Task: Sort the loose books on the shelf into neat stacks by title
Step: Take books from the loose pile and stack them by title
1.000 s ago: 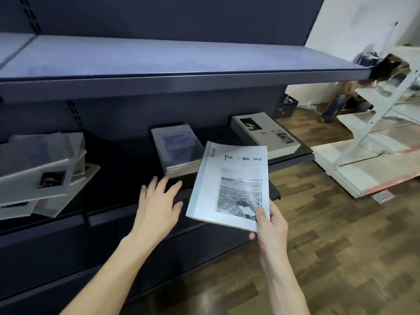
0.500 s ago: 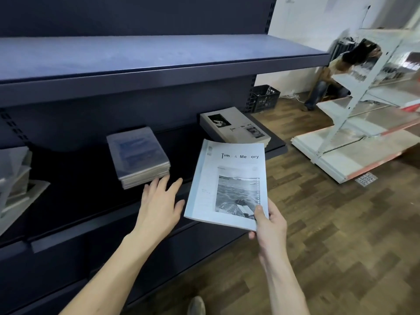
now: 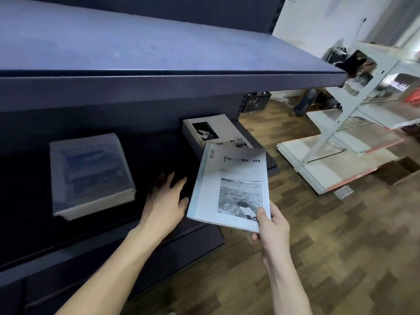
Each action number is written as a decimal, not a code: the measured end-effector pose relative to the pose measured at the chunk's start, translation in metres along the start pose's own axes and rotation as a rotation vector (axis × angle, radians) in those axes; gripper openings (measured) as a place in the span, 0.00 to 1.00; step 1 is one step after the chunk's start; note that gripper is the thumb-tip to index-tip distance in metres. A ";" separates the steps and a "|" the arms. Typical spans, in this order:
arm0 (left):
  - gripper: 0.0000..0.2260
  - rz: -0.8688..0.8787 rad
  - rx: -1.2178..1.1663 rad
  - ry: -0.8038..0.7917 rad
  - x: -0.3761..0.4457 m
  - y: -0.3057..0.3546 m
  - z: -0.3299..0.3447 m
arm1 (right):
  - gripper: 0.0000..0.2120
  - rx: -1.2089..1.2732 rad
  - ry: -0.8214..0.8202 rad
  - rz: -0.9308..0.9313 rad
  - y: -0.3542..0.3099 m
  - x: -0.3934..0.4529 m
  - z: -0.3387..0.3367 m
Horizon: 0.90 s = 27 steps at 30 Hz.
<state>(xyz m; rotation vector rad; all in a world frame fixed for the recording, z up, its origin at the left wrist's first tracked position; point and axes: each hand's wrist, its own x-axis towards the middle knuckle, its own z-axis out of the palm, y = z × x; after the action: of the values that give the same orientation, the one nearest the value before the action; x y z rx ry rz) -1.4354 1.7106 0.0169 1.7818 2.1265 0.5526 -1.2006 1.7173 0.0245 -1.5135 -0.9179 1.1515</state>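
Presently the thin pale-grey paperback booklet with a black-and-white cover photograph [image 3: 229, 187] is pinched at its near right corner by the right hand [image 3: 271, 226], thumb on the cover, and is held in the air just before the dark lower shelf [image 3: 159, 228]. It is judged light and floppy, best supported along the spine. The left hand [image 3: 164, 201] is spread flat on the shelf, nothing grasped. A matching white stack [image 3: 216, 133] lies just behind.

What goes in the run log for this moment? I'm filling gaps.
right hand: holds book | left hand: open, on shelf | stacks: blue stack, white stack
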 end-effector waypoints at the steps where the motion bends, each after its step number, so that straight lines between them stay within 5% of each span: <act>1: 0.27 -0.006 -0.004 -0.006 0.006 -0.001 0.002 | 0.14 -0.010 -0.004 0.004 0.000 0.008 0.002; 7: 0.27 -0.065 0.000 -0.040 0.027 -0.006 0.007 | 0.13 -0.137 0.002 -0.014 0.006 0.048 0.017; 13: 0.26 -0.143 -0.033 -0.065 0.039 0.004 0.014 | 0.29 -0.492 0.058 -0.190 -0.017 0.081 0.019; 24: 0.24 -0.319 0.074 0.017 0.063 0.059 0.029 | 0.26 -0.548 -0.336 -0.419 -0.043 0.163 0.012; 27: 0.24 -0.366 0.080 0.055 0.066 0.070 0.035 | 0.36 -0.702 -0.502 -0.483 -0.046 0.180 0.009</act>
<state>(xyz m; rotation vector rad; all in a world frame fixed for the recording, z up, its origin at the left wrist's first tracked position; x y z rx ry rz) -1.3706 1.7892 0.0205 1.3750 2.4639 0.4288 -1.1622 1.8995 0.0294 -1.4023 -2.0675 0.8922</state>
